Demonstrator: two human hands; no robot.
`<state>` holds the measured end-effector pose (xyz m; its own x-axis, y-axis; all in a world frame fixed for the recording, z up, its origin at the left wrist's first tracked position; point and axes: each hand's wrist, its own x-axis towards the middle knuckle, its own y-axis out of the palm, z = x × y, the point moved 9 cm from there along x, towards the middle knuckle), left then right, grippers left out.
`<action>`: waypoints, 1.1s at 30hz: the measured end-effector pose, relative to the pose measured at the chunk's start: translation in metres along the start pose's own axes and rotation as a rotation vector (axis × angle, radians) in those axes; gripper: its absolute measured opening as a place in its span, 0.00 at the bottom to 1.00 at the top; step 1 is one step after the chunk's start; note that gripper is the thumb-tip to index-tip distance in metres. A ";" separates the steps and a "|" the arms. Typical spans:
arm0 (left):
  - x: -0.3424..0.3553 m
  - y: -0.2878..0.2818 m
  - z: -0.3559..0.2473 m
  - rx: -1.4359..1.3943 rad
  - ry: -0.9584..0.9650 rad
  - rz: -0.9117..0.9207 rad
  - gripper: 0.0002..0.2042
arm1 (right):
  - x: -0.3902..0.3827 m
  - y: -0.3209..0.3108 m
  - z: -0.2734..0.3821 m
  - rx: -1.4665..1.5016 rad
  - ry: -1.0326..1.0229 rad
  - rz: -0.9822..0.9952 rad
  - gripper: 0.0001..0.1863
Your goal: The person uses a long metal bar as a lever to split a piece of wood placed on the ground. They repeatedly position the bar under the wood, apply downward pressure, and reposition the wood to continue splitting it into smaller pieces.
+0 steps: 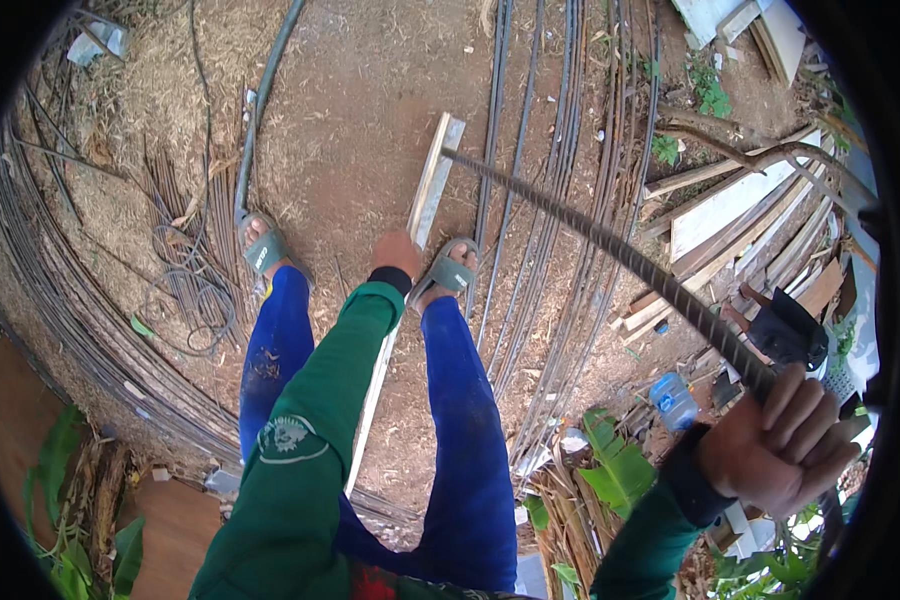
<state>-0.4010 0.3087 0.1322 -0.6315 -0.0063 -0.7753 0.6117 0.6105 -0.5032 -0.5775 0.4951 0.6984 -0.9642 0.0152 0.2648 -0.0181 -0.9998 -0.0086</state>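
Observation:
Between my sandalled feet a long, narrow wooden plank (432,190) slants away from me. My left hand (398,252) is closed around it below its far end, with the fingers partly hidden. On the right, my right hand (785,440) is wrapped around a thick ribbed steel bar (670,290). The bar reaches diagonally across to the far left, where its thin tip meets the plank near the far end. From this angle I cannot tell whether the tip presses on the wood or just overlaps it.
Long steel rods (570,110) lie right of my feet, and a curved bundle of rods (80,310) lies left. A dark pipe (268,85) runs ahead. Boards (705,225), a branch (770,155), a blue plastic bottle (673,400) and a person in dark clothing (790,330) are at right.

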 end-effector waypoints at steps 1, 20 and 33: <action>-0.001 -0.003 -0.008 0.049 0.076 -0.027 0.16 | -0.015 -0.012 -0.004 0.096 0.044 -0.166 0.24; -0.019 -0.027 -0.002 -0.112 0.147 0.385 0.36 | -0.031 0.017 -0.002 -0.117 -0.023 -0.502 0.23; -0.027 -0.102 -0.014 -0.395 0.142 0.335 0.36 | -0.031 0.028 -0.008 -0.066 -0.012 -0.591 0.21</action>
<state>-0.4534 0.2577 0.2096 -0.5072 0.3306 -0.7959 0.5825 0.8121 -0.0338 -0.5498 0.4669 0.6824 -0.7828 0.5682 0.2537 -0.5675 -0.8191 0.0832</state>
